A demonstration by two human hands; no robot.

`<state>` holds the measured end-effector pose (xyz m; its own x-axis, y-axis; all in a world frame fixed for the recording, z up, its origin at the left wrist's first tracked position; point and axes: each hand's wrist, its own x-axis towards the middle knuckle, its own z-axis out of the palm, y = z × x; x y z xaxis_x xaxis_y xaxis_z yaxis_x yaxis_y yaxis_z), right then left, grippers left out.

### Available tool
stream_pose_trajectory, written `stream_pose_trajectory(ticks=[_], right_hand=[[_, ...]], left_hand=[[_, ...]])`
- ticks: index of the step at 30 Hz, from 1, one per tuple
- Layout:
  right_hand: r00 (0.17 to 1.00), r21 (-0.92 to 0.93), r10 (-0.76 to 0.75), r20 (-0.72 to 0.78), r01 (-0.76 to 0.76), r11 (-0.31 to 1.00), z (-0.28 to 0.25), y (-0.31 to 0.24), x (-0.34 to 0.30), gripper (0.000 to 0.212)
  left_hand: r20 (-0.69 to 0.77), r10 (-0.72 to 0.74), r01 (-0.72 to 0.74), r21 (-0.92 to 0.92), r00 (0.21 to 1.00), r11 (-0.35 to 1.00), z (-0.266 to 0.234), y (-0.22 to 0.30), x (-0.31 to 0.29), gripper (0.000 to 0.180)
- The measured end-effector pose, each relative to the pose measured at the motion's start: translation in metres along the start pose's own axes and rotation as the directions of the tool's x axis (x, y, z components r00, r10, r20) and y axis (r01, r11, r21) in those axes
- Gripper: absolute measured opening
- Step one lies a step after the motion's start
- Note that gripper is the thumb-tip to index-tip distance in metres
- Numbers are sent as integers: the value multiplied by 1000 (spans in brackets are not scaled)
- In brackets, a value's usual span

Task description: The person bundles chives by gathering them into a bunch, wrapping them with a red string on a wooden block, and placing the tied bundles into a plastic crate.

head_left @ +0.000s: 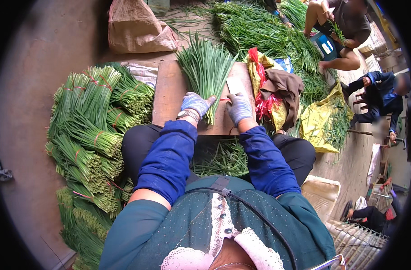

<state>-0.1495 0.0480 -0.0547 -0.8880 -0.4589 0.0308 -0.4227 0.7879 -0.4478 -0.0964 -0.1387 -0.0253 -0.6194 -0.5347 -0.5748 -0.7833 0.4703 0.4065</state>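
Observation:
A bunch of garlic chives (207,67) lies on a brown board (169,96) across my lap, its leaves fanning out away from me. My left hand (197,104), in a thin bluish glove with a watch at the wrist, is closed around the bunch near its cut ends. A narrow red tie (224,99) stretches from the bunch to my right hand (239,108), also gloved, whose fingers pinch its end. Just beyond the right hand, a flat pale rectangular piece (235,85) rests on the board; I cannot tell what it is.
Tied chive bundles (97,139) are heaped at my left. Loose chives (264,40) cover the floor ahead. Right of the board are red strips (265,105) and a brown cloth (284,87). A beige sack (136,29) stands far left; people sit at the right.

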Motion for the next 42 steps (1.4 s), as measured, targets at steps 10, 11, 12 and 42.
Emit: stream_pose_trajectory(ticks=[10, 11, 12, 42], right_hand=[[933, -264, -67, 354, 169, 950, 5, -15, 16, 19], [965, -69, -162, 204, 180, 981, 16, -4, 12, 17], [950, 114, -23, 310, -13, 993, 18, 3, 10, 16], [839, 270, -510, -188, 544, 795, 7, -52, 22, 13]], left_hand=[[-3, 6, -6, 16, 1000, 1000, -2, 1, -7, 118], [2, 5, -5, 21, 1000, 1000, -2, 2, -7, 119], [8, 5, -5, 27, 1000, 1000, -1, 3, -8, 119], [-129, 94, -102, -59, 987, 993, 7, -10, -19, 70]])
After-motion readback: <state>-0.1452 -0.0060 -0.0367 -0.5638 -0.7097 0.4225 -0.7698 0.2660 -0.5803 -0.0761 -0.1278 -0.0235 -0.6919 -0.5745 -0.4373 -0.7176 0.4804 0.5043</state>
